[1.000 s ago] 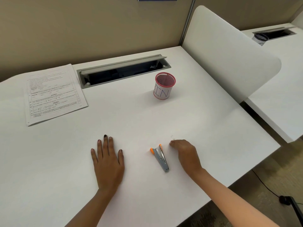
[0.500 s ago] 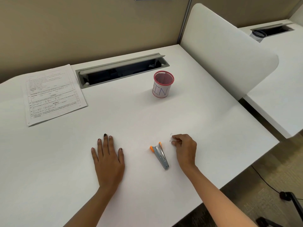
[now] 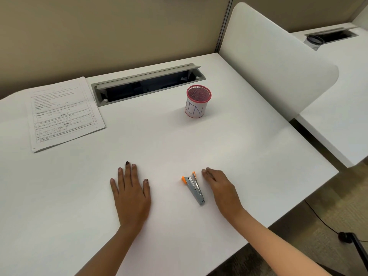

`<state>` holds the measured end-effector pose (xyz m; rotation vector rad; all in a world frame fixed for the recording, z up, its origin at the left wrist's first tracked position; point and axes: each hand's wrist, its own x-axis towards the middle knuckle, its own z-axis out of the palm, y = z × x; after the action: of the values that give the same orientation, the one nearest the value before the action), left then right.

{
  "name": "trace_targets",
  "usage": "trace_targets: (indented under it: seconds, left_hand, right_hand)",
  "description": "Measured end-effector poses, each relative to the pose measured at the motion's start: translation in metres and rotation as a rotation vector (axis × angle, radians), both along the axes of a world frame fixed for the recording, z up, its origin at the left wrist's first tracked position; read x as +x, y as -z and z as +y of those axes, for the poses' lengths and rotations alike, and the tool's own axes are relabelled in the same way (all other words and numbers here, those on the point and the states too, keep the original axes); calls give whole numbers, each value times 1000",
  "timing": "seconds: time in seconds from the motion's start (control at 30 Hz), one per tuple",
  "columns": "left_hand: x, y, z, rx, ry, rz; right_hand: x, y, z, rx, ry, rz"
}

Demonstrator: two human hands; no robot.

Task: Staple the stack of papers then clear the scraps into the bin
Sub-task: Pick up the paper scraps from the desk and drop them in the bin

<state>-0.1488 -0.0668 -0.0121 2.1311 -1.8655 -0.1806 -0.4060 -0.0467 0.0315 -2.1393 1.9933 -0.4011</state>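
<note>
Left hand (image 3: 130,194): flat on the white desk (image 3: 249,156), fingers straight and slightly spread, holding nothing.
Right hand (image 3: 221,188): just right of the stapler, not touching it. The fingers are close together and nearly straight with their tips on the desk, and nothing shows in them.
Stapler (image 3: 193,189): small, grey metal with orange tips. It lies near the front edge between the hands, mouth pointing far. Probably light, rigid and smooth. Best taken round the mid-body, thumb on the top arm.
Stack of papers (image 3: 65,114): flat at the far left, well apart from both hands. Thin and floppy, and the sheets may slip over each other. Best to square the edges, then pinch one corner.
Bin (image 3: 198,101): pink mesh cup labelled "BIN", upright, beyond the stapler. Likely light and easily tipped, so drop scraps in without knocking the rim.
Scraps: too small to make out. Probably featherweight, needing a fingertip pinch or a sweep.
</note>
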Motion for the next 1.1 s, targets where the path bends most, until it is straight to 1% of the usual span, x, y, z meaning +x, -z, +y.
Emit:
trace_targets:
  seconds: [0.03,0.07,0.13,0.2,0.23,0.3,0.33,0.37,0.4,0.47,0.5,0.6,0.8,1.0,1.03,1.1]
  left_hand:
    - [0,0,0,1,0,0]
    - [1,0,0,1,0,0]
    - [0,1,0,3,-2,1]
    - [0,1,0,5,-1,2]
    - [0,1,0,4,0,3]
    - [0,1,0,1,1,7]
    - [0,1,0,1,1,7]
    - [0,1,0,1,0,6]
    - [0,1,0,1,-1,5]
    - [0,1,0,0,-2,3]
    - [0,1,0,0,-3,1]
    - [0,1,0,-2,-2,1]
    - [0,2,0,-5,0,-4]
    - [1,2,0,-1,0,1]
    - [1,2,0,-1,0,1]
    - [1,2,0,-2,2,0]
  right_hand:
    - [2,6,4,-41,-26,48]
    - [3,11,4,-37,-29,140]
    - [8,5,3,20,-23,220]
    - [10,-6,-3,89,-3,252]
    - [9,-8,-9,95,9,272]
    - [12,-21,-22,81,34,254]
    - [14,-28,-29,79,52,290]
    - [16,-32,-31,148,59,339]
    - [14,-30,-34,161,47,328]
    - [9,-29,-42,279,124,241]
    - [6,-30,-45,305,146,189]
    - [0,-27,-51,311,178,81]
    - [0,-27,-56,394,180,32]
    - [0,-20,-56,436,243,-77]
    - [-2,-20,-56,433,267,-117]
    - [-7,-25,-58,421,358,-316]
